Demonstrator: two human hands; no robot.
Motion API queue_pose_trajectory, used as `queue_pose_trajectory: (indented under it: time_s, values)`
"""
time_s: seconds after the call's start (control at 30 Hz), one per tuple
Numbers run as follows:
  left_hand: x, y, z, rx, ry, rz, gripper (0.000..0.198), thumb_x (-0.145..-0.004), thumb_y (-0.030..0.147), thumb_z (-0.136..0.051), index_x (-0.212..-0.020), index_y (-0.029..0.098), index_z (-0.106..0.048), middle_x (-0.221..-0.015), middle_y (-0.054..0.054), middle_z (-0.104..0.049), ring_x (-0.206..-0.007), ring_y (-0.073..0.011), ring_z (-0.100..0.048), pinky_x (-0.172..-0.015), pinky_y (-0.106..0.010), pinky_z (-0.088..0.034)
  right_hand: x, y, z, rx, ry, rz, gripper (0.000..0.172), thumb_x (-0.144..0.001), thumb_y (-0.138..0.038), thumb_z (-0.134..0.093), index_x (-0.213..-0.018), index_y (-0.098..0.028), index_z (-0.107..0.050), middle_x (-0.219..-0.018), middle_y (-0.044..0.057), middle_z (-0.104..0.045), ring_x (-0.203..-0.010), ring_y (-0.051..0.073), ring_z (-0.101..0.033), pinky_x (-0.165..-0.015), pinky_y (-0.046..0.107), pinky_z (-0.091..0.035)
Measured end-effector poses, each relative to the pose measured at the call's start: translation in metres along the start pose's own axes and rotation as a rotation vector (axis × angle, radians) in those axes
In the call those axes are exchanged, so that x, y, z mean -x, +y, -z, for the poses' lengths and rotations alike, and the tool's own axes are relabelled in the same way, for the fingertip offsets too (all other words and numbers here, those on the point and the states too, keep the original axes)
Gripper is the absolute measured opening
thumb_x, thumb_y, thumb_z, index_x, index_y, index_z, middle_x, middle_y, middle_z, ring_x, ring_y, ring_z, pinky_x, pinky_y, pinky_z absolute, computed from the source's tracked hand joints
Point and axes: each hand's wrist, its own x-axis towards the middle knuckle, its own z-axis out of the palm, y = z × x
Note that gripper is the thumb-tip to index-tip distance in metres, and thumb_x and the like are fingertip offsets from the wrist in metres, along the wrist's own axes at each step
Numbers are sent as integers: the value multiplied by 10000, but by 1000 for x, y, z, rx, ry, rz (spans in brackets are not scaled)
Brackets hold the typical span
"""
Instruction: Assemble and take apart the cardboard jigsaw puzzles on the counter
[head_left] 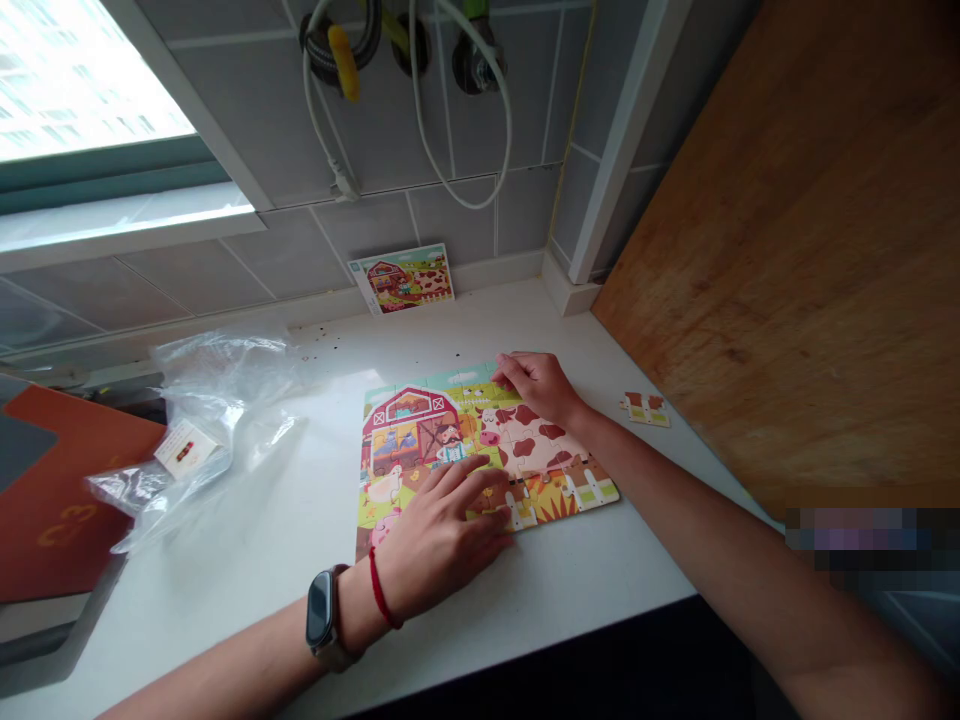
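A farm-scene jigsaw puzzle (525, 450) with a red barn and a spotted cow lies flat on the white counter (300, 540). My left hand (442, 535) rests flat on its lower left part, fingers stretched out over the pieces. My right hand (536, 385) sits at the puzzle's top edge with fingers curled and pressed down on a piece there. A loose puzzle piece (645, 408) lies on the counter to the right, apart from both hands. A picture card (403, 279) of the same scene leans against the tiled wall behind.
A crumpled clear plastic bag (217, 410) with a small label lies left of the puzzle. An orange box (52, 490) sits at the far left. A wooden panel (795, 250) rises on the right. Hoses and cables hang on the wall above.
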Motion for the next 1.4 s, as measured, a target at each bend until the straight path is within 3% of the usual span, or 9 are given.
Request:
queue_pose_trajectory:
  time_s: [0.2,0.43,0.6,0.73,0.83,0.9,1.03,1.17,1.4]
  values:
    - [-8,-16,0,45,-4,-142,190,-989,294,-598,-946,213,-765,-1441,-77,-594,-1405,-302,-462,-1079,-470,-503,2,-5,4,-22,40,69,547,-1004,-557,-475,-711,-190,-755,-651,27,-650,-618,162,-612,-617,278,-478]
    - [-9,-21,-4,119,57,-187,176,-980,293,-608,-904,212,-744,-1203,-58,-732,-1265,-238,-584,-1036,-404,-522,1,-8,14,25,90,67,521,-995,-555,-494,-737,-185,-753,-685,32,-663,-627,172,-630,-622,284,-500]
    - [-7,-24,-11,180,107,-183,167,-970,290,-614,-894,209,-739,-1148,-56,-746,-1130,-206,-649,-972,-356,-546,14,-13,45,241,132,68,382,-978,-492,-527,-920,-189,-753,-932,87,-737,-853,224,-692,-721,310,-548]
    - [-5,-26,-15,201,147,-182,152,-961,277,-625,-893,211,-744,-1118,-72,-746,-1063,-202,-663,-947,-352,-542,33,-11,97,637,-40,-63,343,-941,-379,-536,-1152,-190,-731,-1170,144,-712,-966,257,-697,-841,373,-562]
    - [-6,-25,-14,214,173,-196,149,-963,253,-617,-889,210,-739,-1079,-69,-746,-1021,-198,-664,-918,-334,-537,46,-9,135,890,-289,-194,538,-792,-245,-684,-1324,-169,-657,-1346,183,-643,-1148,291,-657,-1006,406,-496]
    - [-6,-24,-12,224,183,-202,149,-963,229,-608,-896,210,-739,-1045,-65,-744,-995,-195,-660,-902,-324,-532,52,-9,150,969,-395,-259,640,-702,-183,-742,-1335,-165,-651,-1316,182,-664,-1106,290,-672,-990,395,-496]
    - [-6,-24,-11,234,203,-211,178,-962,186,-576,-917,209,-746,-1010,-68,-733,-975,-194,-647,-891,-320,-526,56,-14,156,1009,-450,-279,466,-684,-154,-734,-1150,-151,-743,-1053,131,-747,-889,250,-698,-847,342,-529]
    - [-5,-25,-13,235,207,-215,173,-956,183,-577,-909,207,-741,-1018,-67,-733,-962,-195,-642,-888,-320,-521,59,-16,152,1020,-456,-234,263,-723,-132,-680,-963,-164,-781,-937,103,-736,-874,243,-686,-828,321,-528]
    - [-5,-27,-15,230,196,-196,160,-954,189,-587,-939,200,-746,-1006,-79,-727,-980,-204,-643,-903,-319,-515,78,-16,153,999,-414,-136,414,-792,-160,-636,-1195,-146,-729,-1124,150,-713,-1029,254,-692,-956,345,-536]
